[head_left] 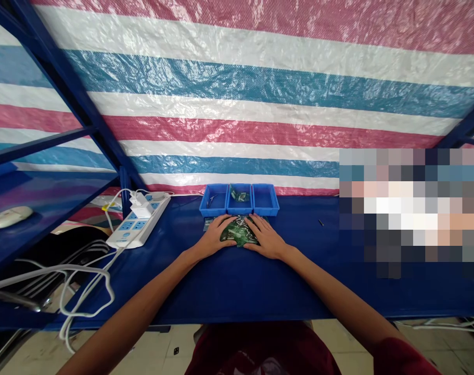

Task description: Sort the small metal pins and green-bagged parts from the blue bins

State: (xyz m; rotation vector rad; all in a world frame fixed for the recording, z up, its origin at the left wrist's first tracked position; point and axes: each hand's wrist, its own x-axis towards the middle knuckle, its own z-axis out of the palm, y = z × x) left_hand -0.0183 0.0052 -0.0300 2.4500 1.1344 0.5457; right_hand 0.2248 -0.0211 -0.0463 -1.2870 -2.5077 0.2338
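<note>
A pile of green, shiny material with small silvery parts in it [240, 233] lies on the blue table, just in front of three bins; I cannot tell whether it is a clear bag or loose pieces. My left hand [216, 235] rests against its left side, fingers stretched out and spread over the edge. From the right, my right hand [266, 238] touches it in the same way, fingers apart. Neither hand's fingers are closed round it. A small clear packet [207, 223] shows partly behind my left hand.
Behind the pile stand a left blue bin [202, 208] with a thin metal piece, a middle blue bin [240, 212] with greenish packets, and a right blue bin [266, 212]. A white power strip [139, 235] and looping cables lie left. A small dark rod [321, 222] lies right.
</note>
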